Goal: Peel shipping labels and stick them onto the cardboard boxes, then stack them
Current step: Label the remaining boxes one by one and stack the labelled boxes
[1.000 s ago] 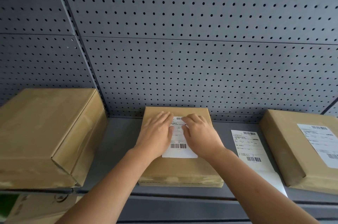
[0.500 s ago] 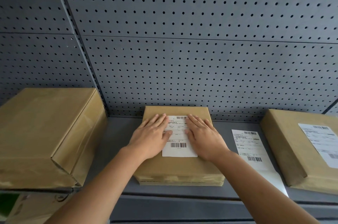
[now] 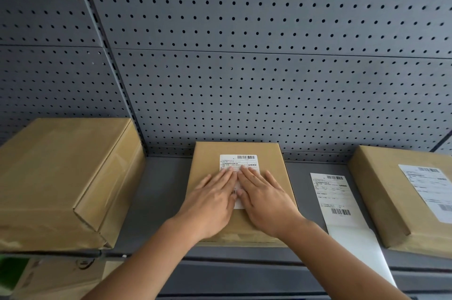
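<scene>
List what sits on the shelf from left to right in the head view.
Unlabelled box → middle box with both hands pressing its label → loose label sheet → labelled box.

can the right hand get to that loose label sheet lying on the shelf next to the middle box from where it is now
Probably yes. The right hand lies flat on the middle box, and the label sheet lies just to its right on the open shelf, uncovered. Nothing stands between them; the labelled box sits beyond the sheet.
</scene>
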The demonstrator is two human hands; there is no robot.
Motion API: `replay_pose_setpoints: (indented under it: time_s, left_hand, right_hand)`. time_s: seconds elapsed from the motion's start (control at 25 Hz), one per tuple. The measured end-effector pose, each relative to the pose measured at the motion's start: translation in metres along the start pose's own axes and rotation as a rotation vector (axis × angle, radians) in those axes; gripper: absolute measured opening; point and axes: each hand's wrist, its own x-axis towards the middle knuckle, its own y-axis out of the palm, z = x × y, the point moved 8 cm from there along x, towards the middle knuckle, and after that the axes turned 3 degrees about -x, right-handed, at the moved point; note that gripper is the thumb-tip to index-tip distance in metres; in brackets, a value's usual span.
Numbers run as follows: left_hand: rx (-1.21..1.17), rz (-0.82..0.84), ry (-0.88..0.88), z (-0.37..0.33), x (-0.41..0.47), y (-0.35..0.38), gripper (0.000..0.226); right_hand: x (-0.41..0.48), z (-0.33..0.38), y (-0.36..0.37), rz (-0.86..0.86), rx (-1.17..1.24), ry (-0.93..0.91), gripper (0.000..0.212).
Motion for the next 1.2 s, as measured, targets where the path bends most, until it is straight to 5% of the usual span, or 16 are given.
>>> replay_pose_setpoints:
  time_s: [0.36, 0.8, 1.2]
  left_hand:
    - [0.003, 0.033, -0.097, 0.017, -0.012, -0.004, 0.061]
    - [0.029, 0.049, 0.039, -0.029, -0.062, 0.007, 0.077]
    - [-0.079, -0.005, -0.246, 0.044, -0.090, -0.001, 0.063]
  right_hand:
    - [-0.019, -0.036, -0.006, -0.017, 0.039, 0.125, 0.085]
    - [-0.067, 0.023, 0.005, -0.117, -0.085, -0.033, 0.056]
    - [-0.097, -0.040, -0.001, -0.094, 0.031, 0.161, 0.080]
